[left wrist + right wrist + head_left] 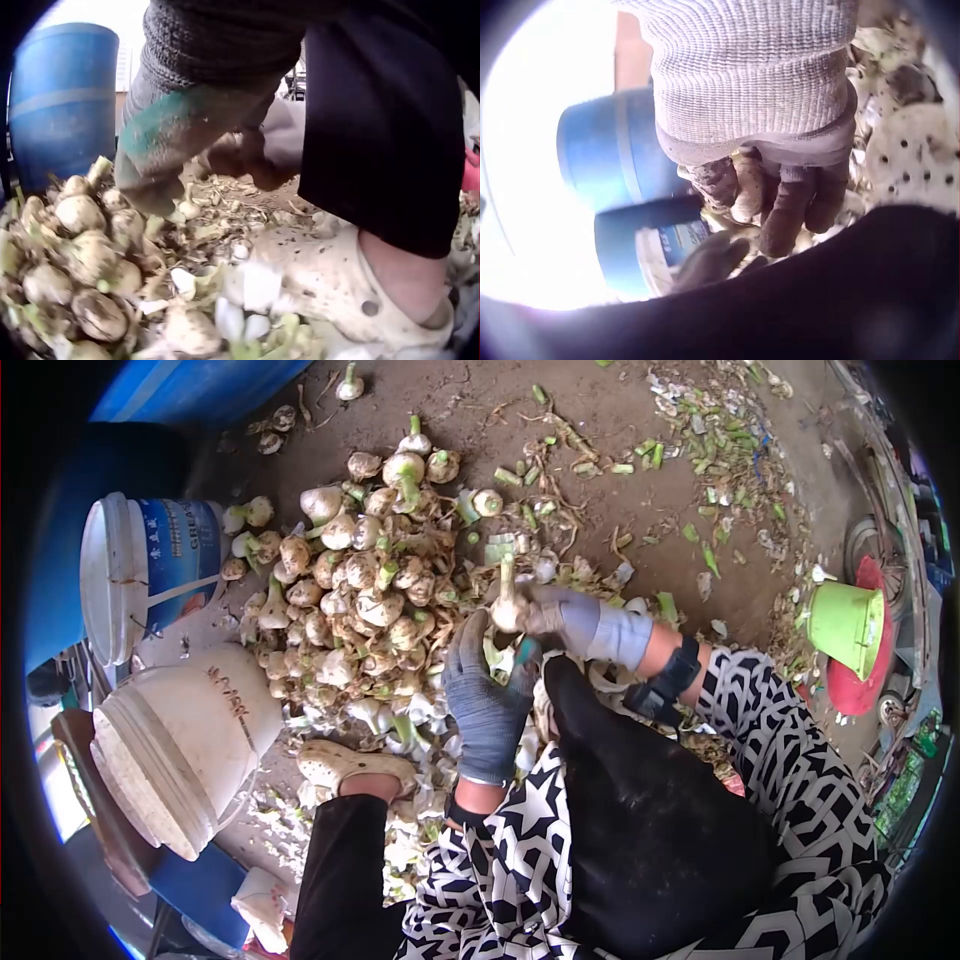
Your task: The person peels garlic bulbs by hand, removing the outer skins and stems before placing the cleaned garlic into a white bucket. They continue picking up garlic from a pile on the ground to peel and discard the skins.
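Note:
Gripped in my gloved right hand (572, 622) is a garlic bulb (508, 612), its short cut stem pointing away from me in the head view. The right wrist view shows the right glove's fingers (787, 214) curled, with part of the bulb (748, 191) between them. My left hand (488, 705), in a grey glove with green on it, reaches in beside the bulb with its fingers fairly straight. In the left wrist view that hand (184, 139) hangs over the edge of a big pile of soil-stained garlic bulbs (91, 256).
Left of the pile stand a white bucket (215, 720) and a labelled grease bucket (185, 560). Cut stems (650, 455) and peelings litter the floor. A cream clog (345, 763) is planted near the pile. A green bucket (845, 625) and a red basin (865, 685) are at right.

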Action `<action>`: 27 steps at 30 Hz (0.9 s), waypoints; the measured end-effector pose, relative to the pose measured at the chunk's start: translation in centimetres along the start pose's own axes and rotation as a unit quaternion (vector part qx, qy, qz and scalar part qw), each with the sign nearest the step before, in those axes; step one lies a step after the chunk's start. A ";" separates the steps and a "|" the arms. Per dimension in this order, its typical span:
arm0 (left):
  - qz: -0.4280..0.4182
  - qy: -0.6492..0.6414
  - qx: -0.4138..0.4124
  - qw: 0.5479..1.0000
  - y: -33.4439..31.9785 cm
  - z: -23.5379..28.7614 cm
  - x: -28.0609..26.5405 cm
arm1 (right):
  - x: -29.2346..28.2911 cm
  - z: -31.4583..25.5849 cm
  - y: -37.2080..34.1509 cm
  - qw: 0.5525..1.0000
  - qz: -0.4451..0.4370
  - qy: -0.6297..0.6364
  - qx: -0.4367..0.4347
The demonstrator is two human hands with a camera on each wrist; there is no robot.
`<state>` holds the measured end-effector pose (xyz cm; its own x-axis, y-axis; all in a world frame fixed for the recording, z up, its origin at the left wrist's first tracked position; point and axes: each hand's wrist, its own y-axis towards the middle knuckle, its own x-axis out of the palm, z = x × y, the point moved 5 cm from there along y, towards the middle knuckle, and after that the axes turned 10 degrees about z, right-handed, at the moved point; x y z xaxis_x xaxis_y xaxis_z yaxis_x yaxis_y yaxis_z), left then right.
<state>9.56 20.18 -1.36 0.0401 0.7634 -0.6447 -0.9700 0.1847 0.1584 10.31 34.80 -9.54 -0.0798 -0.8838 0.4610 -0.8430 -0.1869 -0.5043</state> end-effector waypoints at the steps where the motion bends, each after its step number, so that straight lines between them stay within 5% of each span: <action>1: 0.013 -0.014 0.000 1.000 0.5 0.8 0.4 | 0.7 -0.5 -0.9 0.999 -0.033 -0.005 -0.009; 2: 0.008 -0.114 -0.093 0.989 0.9 1.1 0.8 | -0.1 0.1 -1.0 0.999 0.015 -0.048 -0.005; 3: 0.024 -0.117 -0.078 0.990 1.0 0.4 1.4 | -1.0 0.5 -1.0 0.994 0.062 -0.091 -0.001; 5: 0.029 -0.130 -0.039 0.990 1.9 1.0 1.2 | 0.8 -4.7 -2.0 0.964 0.003 -0.257 -0.073; 7: 0.033 -0.096 0.000 0.995 2.8 1.8 0.6 | 0.7 -6.2 -1.4 0.942 0.021 -0.234 -0.238; 10: 0.029 -0.078 0.015 0.996 3.0 2.0 0.3 | 1.4 -7.9 -1.2 0.941 0.118 -0.288 -0.133; 17: 0.021 -0.233 -0.092 0.968 2.0 1.8 0.0 | 1.8 -8.0 -1.8 0.944 0.107 -0.283 -0.132; 19: -0.023 -0.425 -0.255 0.868 1.9 1.4 0.6 | 1.7 -8.1 -2.2 0.959 0.123 -0.226 -0.122; 20: -0.039 -0.455 -0.308 0.835 2.0 1.4 0.6 | 1.9 -9.0 -2.4 0.932 0.118 -0.297 -0.172; 21: -0.040 -0.454 -0.309 0.835 2.2 1.3 0.5 | 1.9 -9.4 -2.5 0.932 0.119 -0.296 -0.172; 23: -0.013 -0.654 -0.408 0.637 2.0 1.2 1.0 | 2.5 -10.0 -2.9 0.893 0.093 -0.388 -0.209; 24: -0.010 -0.645 -0.428 0.633 2.0 1.3 1.2 | 2.9 -9.8 -2.8 0.914 0.092 -0.330 -0.218; 25: -0.008 -0.642 -0.432 0.633 2.2 1.1 1.1 | 3.0 -9.9 -3.0 0.916 0.091 -0.327 -0.214; 26: -0.033 -0.367 -0.266 0.891 3.2 1.0 -0.2 | 3.3 -9.7 -3.0 0.953 0.043 -0.272 -0.127; 27: -0.056 -0.030 -0.053 0.997 3.9 1.7 -1.0 | 3.6 -9.2 -3.2 0.976 -0.006 -0.214 -0.038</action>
<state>6.15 21.19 1.19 0.1611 0.7783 -0.6068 -0.9782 0.2076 0.0065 7.83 36.20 0.47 0.1461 -0.9830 0.1109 -0.8813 -0.1803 -0.4368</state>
